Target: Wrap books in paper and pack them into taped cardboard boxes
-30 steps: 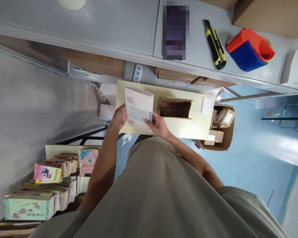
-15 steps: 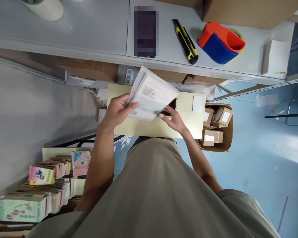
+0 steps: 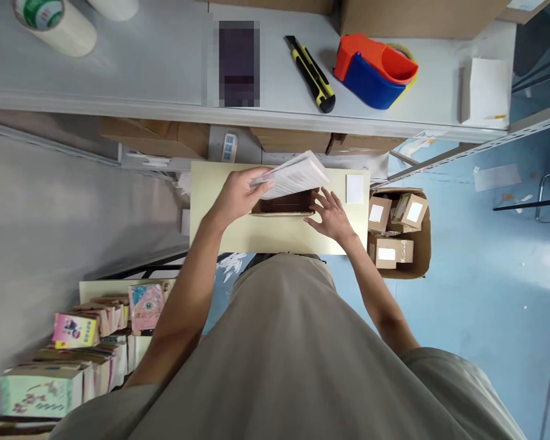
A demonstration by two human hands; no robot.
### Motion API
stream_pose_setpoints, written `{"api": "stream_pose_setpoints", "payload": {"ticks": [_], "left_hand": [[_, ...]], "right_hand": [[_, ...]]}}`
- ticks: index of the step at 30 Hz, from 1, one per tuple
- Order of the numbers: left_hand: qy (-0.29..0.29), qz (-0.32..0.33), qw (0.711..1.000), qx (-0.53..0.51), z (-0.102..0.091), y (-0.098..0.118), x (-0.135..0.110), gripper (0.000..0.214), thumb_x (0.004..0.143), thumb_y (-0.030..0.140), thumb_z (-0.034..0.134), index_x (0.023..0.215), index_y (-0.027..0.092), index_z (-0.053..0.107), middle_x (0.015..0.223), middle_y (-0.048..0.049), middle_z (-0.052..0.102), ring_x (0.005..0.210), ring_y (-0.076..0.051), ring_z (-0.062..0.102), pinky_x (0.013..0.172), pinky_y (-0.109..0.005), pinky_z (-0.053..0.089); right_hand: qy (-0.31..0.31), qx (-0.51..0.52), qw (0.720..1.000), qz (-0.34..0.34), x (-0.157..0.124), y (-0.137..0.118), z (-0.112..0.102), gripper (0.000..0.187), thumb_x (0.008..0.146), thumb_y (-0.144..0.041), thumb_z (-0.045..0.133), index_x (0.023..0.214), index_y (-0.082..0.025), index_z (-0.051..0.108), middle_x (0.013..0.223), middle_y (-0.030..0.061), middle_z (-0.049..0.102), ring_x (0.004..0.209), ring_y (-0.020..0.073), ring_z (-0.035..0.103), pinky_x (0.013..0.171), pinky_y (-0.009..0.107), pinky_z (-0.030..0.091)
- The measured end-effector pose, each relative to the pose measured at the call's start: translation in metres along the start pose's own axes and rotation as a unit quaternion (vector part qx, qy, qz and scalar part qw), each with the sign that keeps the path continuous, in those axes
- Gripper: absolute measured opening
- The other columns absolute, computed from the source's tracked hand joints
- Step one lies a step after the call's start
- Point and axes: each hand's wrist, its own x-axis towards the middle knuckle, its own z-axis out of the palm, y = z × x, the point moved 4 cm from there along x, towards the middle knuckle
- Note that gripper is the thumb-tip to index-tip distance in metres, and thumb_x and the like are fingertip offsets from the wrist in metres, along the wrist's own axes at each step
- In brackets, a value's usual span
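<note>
a loose, plain grey-olive shirt [image 3: 284, 342] with short sleeves [image 3: 449, 373] hangs over what seem dark trousers [image 3: 259, 259].

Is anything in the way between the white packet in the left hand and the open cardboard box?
Nothing visible. The left hand holds the white packet above the open cardboard box; the right hand is spread at the box's right end, beside the opening rather than across it.

pale tabletop [image 3: 275, 235]: open carton [image 3: 293, 202], white slip [image 3: 354, 189] | grey shelf [image 3: 142, 73]: yellow-black cutter [image 3: 310, 74], orange-blue tape dispenser [image 3: 371, 79]
</note>
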Motion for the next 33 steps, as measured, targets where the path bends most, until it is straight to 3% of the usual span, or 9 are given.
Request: {"api": "stream_pose_setpoints", "payload": {"ticks": [7, 12, 18, 28, 33], "left_hand": [[-0.071, -0.034, 0.994, 0.070, 0.028, -0.025, 0.006, 0.046, 0.105, 0.041, 0.067, 0.140, 0.018, 0.087, 0.133, -0.0128, 0.089, 0.110, -0.032, 0.083, 0.103, -0.038, 0.064], [-0.121, -0.046, 0.983, 0.130, 0.040, -0.030, 0.014, 0.039, 0.104, 0.030, 0.071, 0.138, 0.024, 0.089, 0.132, -0.0103, 0.090, 0.110, -0.033, 0.085, 0.107, -0.040, 0.063], [-0.168, -0.060, 0.967, 0.180, 0.053, -0.043, 0.025, 0.040, 0.103, 0.022, 0.069, 0.137, 0.027, 0.090, 0.130, -0.0086, 0.091, 0.123, -0.035, 0.084, 0.111, -0.039, 0.062], [-0.276, -0.121, 0.924, 0.236, 0.112, -0.093, 0.033, 0.052, 0.098, 0.011, 0.066, 0.143, 0.027, 0.087, 0.137, -0.0129, 0.088, 0.132, -0.034, 0.083, 0.107, -0.034, 0.062], [-0.282, -0.149, 0.920, 0.226, 0.127, -0.112, 0.033, 0.054, 0.093, 0.008, 0.069, 0.140, 0.025, 0.087, 0.139, -0.0144, 0.088, 0.133, -0.033, 0.083, 0.109, -0.034, 0.063]], "right_hand": [[0.011, 0.032, 0.999, 0.009, -0.007, 0.010, 0.006, 0.034, 0.111, -0.050, 0.077, 0.133, -0.024, 0.083, 0.172, 0.0170, 0.066, 0.179, 0.0461, 0.040, 0.144, 0.077, 0.038], [0.005, 0.039, 0.999, 0.019, -0.008, 0.016, 0.008, 0.033, 0.111, -0.050, 0.078, 0.131, -0.024, 0.082, 0.176, 0.0170, 0.063, 0.179, 0.0459, 0.039, 0.143, 0.076, 0.041], [0.001, 0.047, 0.999, 0.016, -0.011, 0.017, 0.009, 0.029, 0.113, -0.049, 0.074, 0.129, -0.026, 0.082, 0.177, 0.0146, 0.062, 0.180, 0.0461, 0.037, 0.138, 0.078, 0.047], [0.004, 0.027, 0.999, 0.035, -0.010, 0.006, 0.008, 0.030, 0.113, -0.040, 0.073, 0.137, -0.024, 0.081, 0.178, 0.0168, 0.061, 0.178, 0.0437, 0.042, 0.140, 0.072, 0.047], [-0.002, 0.023, 0.999, 0.049, -0.010, -0.001, 0.007, 0.035, 0.110, -0.039, 0.077, 0.142, -0.024, 0.080, 0.180, 0.0169, 0.059, 0.178, 0.0428, 0.043, 0.141, 0.071, 0.046]]}}
